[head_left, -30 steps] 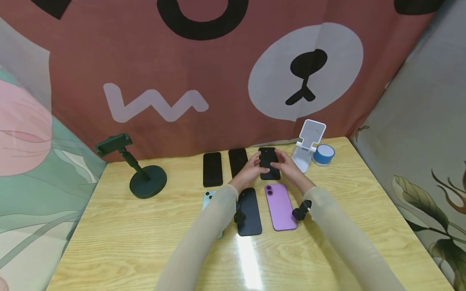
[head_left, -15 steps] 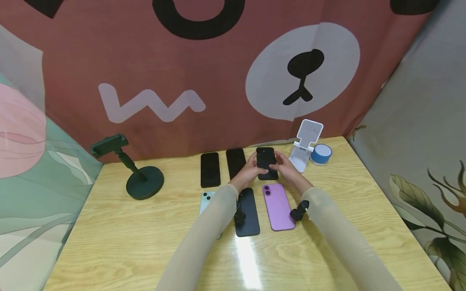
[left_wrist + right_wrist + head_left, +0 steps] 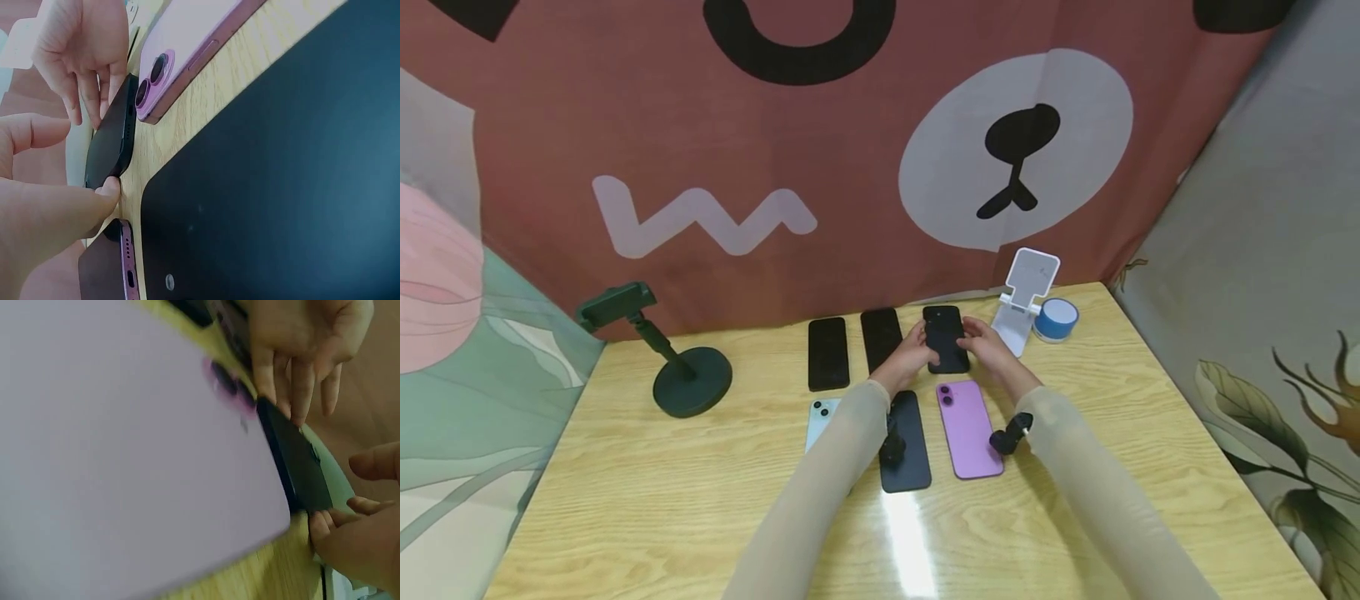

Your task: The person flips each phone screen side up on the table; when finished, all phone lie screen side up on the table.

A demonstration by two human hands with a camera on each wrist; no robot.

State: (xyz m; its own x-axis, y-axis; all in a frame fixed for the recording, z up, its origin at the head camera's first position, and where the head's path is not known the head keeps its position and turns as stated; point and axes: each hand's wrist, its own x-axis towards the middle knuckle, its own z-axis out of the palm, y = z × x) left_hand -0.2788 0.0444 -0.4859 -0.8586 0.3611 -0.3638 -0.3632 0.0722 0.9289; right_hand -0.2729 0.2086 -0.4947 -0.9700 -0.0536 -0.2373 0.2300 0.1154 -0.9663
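Nearest me, a pale blue phone [image 3: 822,419] half hidden by my beige left sleeve [image 3: 808,508], a dark slate phone [image 3: 913,442] and a purple two-lens phone [image 3: 972,433] lie back-up on the pale wood-grain surface [image 3: 617,500], spaced seemingly so none overlap. Beyond them my left hand [image 3: 908,360] and right hand [image 3: 990,346], fingers loosely spread, touch opposite sides of a black round-cornered phone [image 3: 946,337], apparently steadying it, short of a white plastic folding stand [image 3: 1032,277]; I can read no brand, label or writing.
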